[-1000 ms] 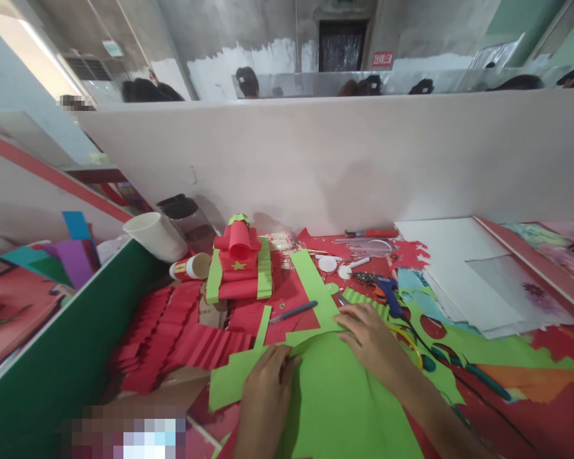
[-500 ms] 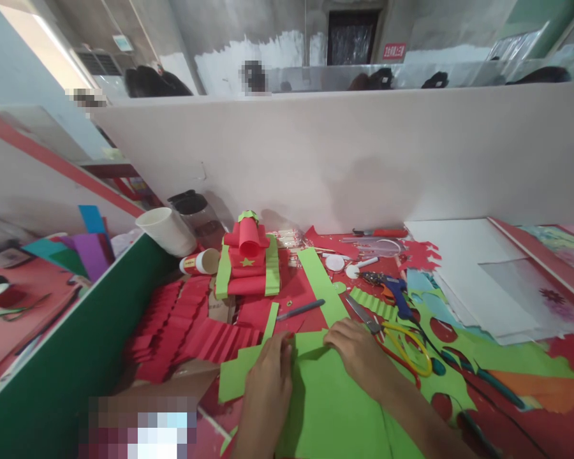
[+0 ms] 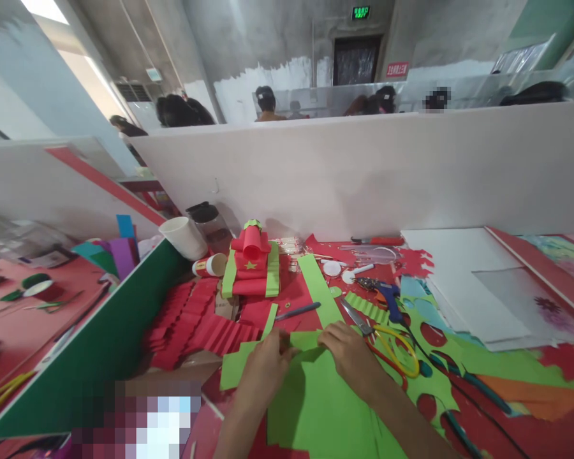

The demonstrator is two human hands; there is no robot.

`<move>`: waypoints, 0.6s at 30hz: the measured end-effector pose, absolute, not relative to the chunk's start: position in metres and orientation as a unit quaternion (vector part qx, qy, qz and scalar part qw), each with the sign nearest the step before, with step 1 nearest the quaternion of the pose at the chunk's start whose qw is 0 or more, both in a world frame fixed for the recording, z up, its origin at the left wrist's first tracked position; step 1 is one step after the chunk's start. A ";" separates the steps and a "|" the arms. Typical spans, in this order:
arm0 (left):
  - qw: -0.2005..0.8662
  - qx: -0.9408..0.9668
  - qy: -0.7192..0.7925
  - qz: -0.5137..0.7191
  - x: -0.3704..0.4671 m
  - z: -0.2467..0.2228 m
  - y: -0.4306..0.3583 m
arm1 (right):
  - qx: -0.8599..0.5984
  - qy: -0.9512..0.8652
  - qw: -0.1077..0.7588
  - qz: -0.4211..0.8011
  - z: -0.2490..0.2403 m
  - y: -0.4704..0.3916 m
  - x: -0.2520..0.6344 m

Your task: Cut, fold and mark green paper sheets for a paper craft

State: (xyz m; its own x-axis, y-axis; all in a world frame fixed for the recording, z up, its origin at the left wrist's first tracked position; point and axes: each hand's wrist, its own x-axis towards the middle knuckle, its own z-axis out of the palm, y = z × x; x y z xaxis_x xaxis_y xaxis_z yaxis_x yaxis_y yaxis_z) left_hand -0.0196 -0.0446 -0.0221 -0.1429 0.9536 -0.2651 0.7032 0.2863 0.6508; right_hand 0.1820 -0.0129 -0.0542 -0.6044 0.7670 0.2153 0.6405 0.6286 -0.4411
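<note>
A large sheet of green paper (image 3: 323,401) lies in front of me, with a narrow flap along its far edge. My left hand (image 3: 270,363) has its fingers curled on the left end of that flap, pinching the paper. At the flap's right end, my right hand (image 3: 344,350) grips with bent fingers; its fingertips are partly hidden. Scissors with yellow and red handles (image 3: 397,347) lie right of my right hand. Beyond my hands are a dark craft knife (image 3: 299,311) and a green paper strip (image 3: 321,290).
A red and green paper tank model (image 3: 251,264) stands at the back, beside a paper cup (image 3: 210,265). Pleated red paper (image 3: 191,319) lies left. To the right are a blue glue gun (image 3: 390,302) and white sheets (image 3: 459,290). A green divider (image 3: 110,344) borders the left.
My view has tilted up and turned slightly left. The left hand's fingers have curled further in over the green paper's far edge; the right hand stays on the flap.
</note>
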 end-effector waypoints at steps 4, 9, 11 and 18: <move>0.316 0.588 0.717 0.201 -0.017 -0.025 -0.048 | -0.396 -0.883 0.195 0.160 -0.053 -0.012 0.182; 0.275 0.630 0.690 0.226 -0.016 -0.020 -0.045 | -0.392 -0.882 0.193 0.173 -0.049 -0.009 0.183; 0.265 0.640 0.686 0.224 -0.018 -0.019 -0.041 | -0.387 -0.883 0.188 0.185 -0.046 -0.007 0.184; 0.277 0.648 0.663 0.253 -0.023 -0.029 -0.035 | -0.366 -0.882 0.215 0.203 -0.044 0.000 0.186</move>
State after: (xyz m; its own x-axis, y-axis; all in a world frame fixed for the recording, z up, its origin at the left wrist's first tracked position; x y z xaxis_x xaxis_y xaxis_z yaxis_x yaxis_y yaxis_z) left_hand -0.0231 -0.0346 -0.0285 -0.0079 0.9992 -0.0397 0.7186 0.0333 0.6946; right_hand 0.1859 0.0004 -0.0443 -0.6399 0.7333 0.2299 0.5589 0.6494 -0.5156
